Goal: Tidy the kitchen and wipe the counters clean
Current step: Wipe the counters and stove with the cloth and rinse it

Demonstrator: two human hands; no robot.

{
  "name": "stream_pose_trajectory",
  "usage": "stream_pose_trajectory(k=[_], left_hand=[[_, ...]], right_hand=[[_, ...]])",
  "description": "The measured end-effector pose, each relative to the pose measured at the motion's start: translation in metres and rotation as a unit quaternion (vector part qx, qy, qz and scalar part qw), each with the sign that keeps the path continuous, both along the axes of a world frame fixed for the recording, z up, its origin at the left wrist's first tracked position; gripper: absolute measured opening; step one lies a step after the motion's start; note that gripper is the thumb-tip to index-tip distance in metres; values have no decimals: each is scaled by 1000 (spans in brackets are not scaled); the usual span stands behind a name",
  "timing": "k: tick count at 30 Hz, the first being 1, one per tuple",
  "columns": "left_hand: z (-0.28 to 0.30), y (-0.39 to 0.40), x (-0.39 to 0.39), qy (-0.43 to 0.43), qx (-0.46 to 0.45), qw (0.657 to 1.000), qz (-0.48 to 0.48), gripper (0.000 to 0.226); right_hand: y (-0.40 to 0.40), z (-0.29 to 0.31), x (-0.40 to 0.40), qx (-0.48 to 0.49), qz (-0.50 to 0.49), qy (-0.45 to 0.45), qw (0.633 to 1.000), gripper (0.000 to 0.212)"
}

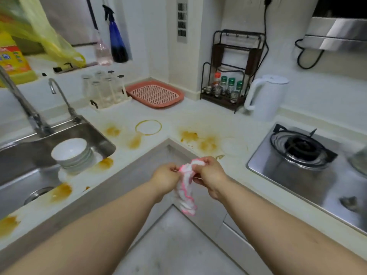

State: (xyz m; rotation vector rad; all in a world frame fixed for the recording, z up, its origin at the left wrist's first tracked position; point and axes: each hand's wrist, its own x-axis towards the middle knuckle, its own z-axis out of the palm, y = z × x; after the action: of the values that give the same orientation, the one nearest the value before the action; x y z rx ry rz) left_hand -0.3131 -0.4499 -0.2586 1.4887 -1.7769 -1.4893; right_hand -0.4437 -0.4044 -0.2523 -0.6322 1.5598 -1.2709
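Note:
A white cloth with pink edging [186, 187] hangs bunched between both hands, in front of the inner corner of the L-shaped white counter [170, 118]. My left hand [165, 178] pinches its upper left edge and my right hand [208, 174] grips its top. The cloth dangles below the counter edge, over the floor. Orange-brown stains [198, 139] and a ring mark [148, 127] spot the counter around the corner, and more stains [60, 192] lie along the sink's front rim.
Stacked white bowls [71, 155] sit at the steel sink [23, 175] on the left. At the back stand a glass rack [105, 90], a pink drain tray [155, 94], a spice rack [226, 88] and a white kettle [266, 96]. A gas hob [297, 153] is at the right.

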Motion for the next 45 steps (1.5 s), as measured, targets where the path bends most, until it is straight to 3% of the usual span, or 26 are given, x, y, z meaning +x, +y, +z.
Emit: stream_pose_trajectory(k=[4,6,8,9,11,13,15,16,18,20,22,23,24,27,29,32,35,38,40,43,45], left_hand=[[-9,12,24,70,106,987,99,23],[-20,19,46,124,169,961,181,26],[-28,28,66,188,219,926,244,32],[-31,35,78,198,224,916,268,34],[-37,45,96,213,219,896,322,31],[-48,58,120,200,170,885,385,26],[-51,67,135,197,151,887,390,28],[-53,78,144,198,148,896,368,29],[-61,113,185,161,156,922,315,30],[-65,138,212,57,157,957,236,31],[-74,164,248,-107,127,969,184,19],[-76,174,261,-144,120,965,183,10],[-81,182,276,-135,118,963,202,9],[-94,201,318,3,144,940,309,15],[-104,209,343,68,158,916,363,11],[-120,219,370,86,141,895,415,11],[-162,232,395,108,145,865,468,15],[-222,245,411,98,183,834,511,36],[-274,251,423,62,213,813,538,37],[-365,266,452,-83,261,796,540,22],[-426,281,475,-171,304,771,532,31]], right_hand=[[14,-19,-1,5,-102,41,994,34],[25,-32,0,10,-106,79,991,33],[36,-43,4,25,-45,157,986,20],[41,-46,9,32,35,221,974,15],[44,-52,22,53,269,345,898,31],[43,-64,53,71,462,430,772,38],[38,-70,69,64,481,478,732,28],[38,-73,78,54,471,458,752,27],[42,-87,116,55,454,310,834,25],[49,-92,147,77,425,178,884,12],[59,-97,190,78,449,137,879,10],[62,-97,205,70,466,143,870,8],[65,-96,220,58,487,158,857,3],[78,-102,259,54,572,200,793,43],[90,-116,288,67,599,219,768,42],[102,-137,327,80,516,132,843,13],[105,-172,361,106,477,13,873,12],[108,-224,383,142,472,17,870,16],[108,-273,395,156,464,74,869,22],[108,-358,408,171,480,179,842,29],[112,-415,418,195,513,210,810,25]])
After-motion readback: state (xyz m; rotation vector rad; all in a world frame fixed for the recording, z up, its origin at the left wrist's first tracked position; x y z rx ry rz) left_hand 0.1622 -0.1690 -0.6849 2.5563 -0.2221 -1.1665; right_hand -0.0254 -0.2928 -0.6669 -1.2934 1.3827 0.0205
